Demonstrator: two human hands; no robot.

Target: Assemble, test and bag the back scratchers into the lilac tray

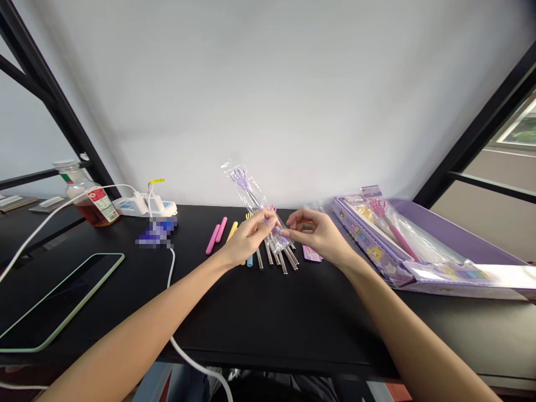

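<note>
My left hand (251,237) pinches a clear plastic packet with a purple claw-shaped back scratcher (250,192) inside; the packet tilts up and away toward the wall. My right hand (318,231) is closed on the packet's lower end, fingertips almost meeting the left hand's. Under both hands, several loose scratchers with pink, yellow and blue handles and metal shafts (268,254) lie in a row on the black table (268,324). A small pink card (312,254) lies beside my right hand.
A purple display box (439,251) with more wrapped scratchers sits at the right. At the left are a tablet (58,301), a bottle of brown liquid (90,201), a power strip (144,205) and a white cable (171,268). Black frame bars stand at both sides.
</note>
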